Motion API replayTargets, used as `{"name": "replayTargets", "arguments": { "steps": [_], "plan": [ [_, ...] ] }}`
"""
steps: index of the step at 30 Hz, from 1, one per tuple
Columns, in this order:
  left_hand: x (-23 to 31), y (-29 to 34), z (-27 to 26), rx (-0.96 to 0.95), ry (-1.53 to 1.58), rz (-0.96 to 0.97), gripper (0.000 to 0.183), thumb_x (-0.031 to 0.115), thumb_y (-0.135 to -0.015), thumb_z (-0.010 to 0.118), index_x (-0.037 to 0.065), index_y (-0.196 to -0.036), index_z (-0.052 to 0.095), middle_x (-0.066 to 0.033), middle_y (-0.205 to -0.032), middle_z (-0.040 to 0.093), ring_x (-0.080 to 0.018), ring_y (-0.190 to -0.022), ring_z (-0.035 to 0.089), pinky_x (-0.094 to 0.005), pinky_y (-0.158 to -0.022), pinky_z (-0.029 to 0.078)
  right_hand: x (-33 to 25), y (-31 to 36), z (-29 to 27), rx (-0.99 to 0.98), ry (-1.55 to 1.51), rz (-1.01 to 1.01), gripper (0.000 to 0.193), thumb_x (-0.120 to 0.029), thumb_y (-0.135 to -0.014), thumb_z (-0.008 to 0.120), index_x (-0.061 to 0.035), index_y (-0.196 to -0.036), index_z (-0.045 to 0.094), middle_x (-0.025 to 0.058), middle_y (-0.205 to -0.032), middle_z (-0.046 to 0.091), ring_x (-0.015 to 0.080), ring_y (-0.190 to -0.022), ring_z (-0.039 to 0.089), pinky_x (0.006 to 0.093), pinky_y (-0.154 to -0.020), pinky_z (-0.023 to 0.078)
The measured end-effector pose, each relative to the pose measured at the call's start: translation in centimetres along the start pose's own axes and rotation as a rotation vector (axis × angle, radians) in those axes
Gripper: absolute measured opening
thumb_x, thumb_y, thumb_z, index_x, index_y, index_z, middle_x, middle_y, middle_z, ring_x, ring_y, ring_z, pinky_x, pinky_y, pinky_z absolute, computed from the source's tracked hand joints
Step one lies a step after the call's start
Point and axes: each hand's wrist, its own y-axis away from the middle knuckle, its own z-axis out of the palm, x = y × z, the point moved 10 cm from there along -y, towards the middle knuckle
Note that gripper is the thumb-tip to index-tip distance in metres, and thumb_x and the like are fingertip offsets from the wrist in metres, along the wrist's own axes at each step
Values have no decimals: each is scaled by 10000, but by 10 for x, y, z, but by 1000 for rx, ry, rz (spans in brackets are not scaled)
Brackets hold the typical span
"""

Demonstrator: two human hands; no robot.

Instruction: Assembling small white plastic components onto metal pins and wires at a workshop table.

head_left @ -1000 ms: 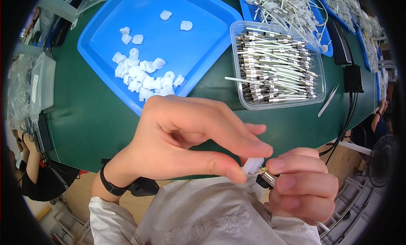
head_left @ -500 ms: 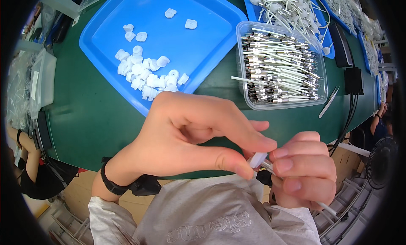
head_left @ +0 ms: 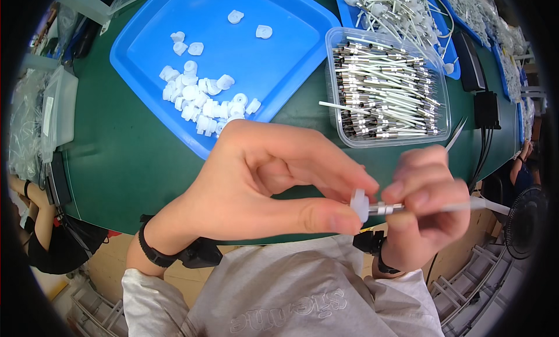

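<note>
Between thumb and fingertips, my left hand point(head_left: 279, 188) pinches a translucent white plastic cap point(head_left: 359, 205). My right hand point(head_left: 428, 203), a little blurred, grips a thin rod point(head_left: 385, 209) with a metal sleeve at its left end and a pale tube trailing off to the right. The sleeve's tip meets the cap; how far it goes in is hidden. Beyond my left hand, loose white caps point(head_left: 204, 98) are heaped in a blue tray point(head_left: 262, 63). A clear plastic box point(head_left: 402, 142) of similar metal-and-white rods point(head_left: 387, 92) stands beyond my right hand.
Another blue tray point(head_left: 346, 12) at the far right holds assembled rods with caps. Tweezers point(head_left: 456, 133) lie beside the clear box, near a black box with cables point(head_left: 487, 111). A clear container point(head_left: 59, 113) stands at the left, near another person's arm point(head_left: 39, 206). A fan point(head_left: 527, 223) is at the right.
My right hand has risen and turned, bringing the rod from a downward slant to nearly level. The cap has turned with it and shifted slightly right and up, still in my left hand.
</note>
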Motion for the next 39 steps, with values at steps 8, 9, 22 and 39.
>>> {"name": "replayTargets", "arguments": {
  "steps": [8, 9, 22, 39],
  "plan": [
    [-5, 2, 5, 23, 46, -156, 331, 122, -742, 508, -112, -966, 442, -250, -807, 600, -314, -719, 626, -372, -710, 495, 59, 23, 11, 258, -773, 587, 179, -5, -760, 570, 39, -916, 493, 190, -868, 567, 100, -624, 527, 184, -542, 425],
    [-5, 2, 5, 17, 42, -150, 336, 111, -736, 517, -116, -971, 437, -247, -794, 602, -313, -723, 627, -367, -709, 497, 59, 23, 13, 249, -792, 596, 178, -13, -763, 569, 38, -916, 493, 189, -867, 568, 96, -618, 525, 180, -533, 418],
    [-1, 2, 4, 26, -78, -111, 124, -83, -720, 484, -113, -839, 477, -201, -700, 615, -271, -667, 637, -306, -628, 522, 65, 31, 29, 206, -976, 738, 158, -30, -772, 543, 23, -916, 504, 157, -858, 580, 50, -548, 445, 169, -478, 356],
    [0, 2, 3, -54, -192, -62, 103, -65, -713, 488, -109, -805, 475, -174, -700, 620, -256, -663, 637, -293, -593, 511, 67, 39, 39, 207, -1042, 830, 158, -15, -781, 548, 37, -926, 516, 160, -865, 585, 36, -520, 430, 235, -634, 495]
  ]
}}
